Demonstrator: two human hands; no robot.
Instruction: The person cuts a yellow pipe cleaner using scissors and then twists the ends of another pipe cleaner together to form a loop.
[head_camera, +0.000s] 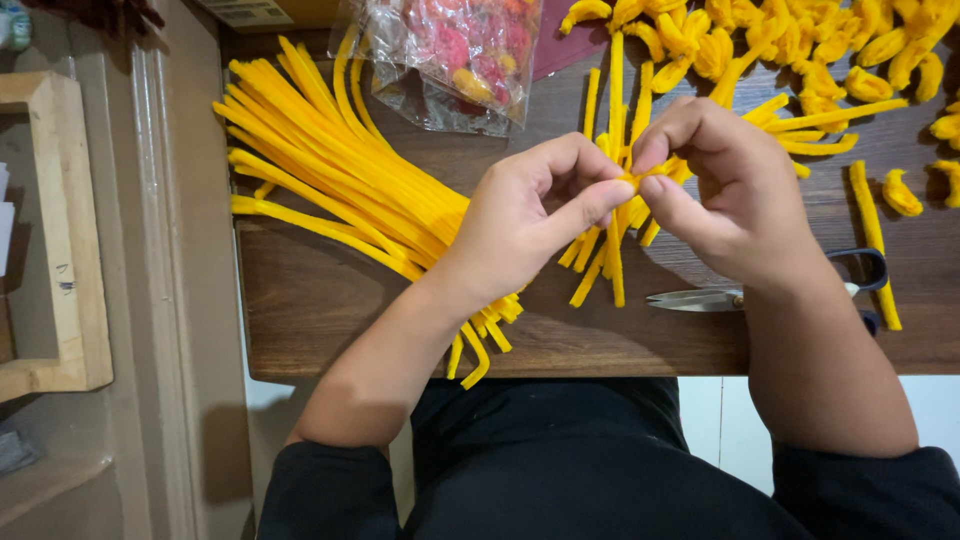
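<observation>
While my left hand (530, 215) and right hand (715, 190) meet at the middle of the frame, each grip is pinched shut on one short orange pipe cleaner (640, 175) above the tabletop (330, 300). Long ones (330, 170) (a loose bundle) fan left; scissors (760, 290) lie lower right, curled pieces (800, 50) upper right.

Reference: scissors (735, 297). Bare table (320, 310) lies far left of them along the near edge. Between runs a fan of long yellow stems (330, 170). Beyond them, curled yellow pieces (800, 50) crowd the far edge, plastic bag (450, 55) further left.
</observation>
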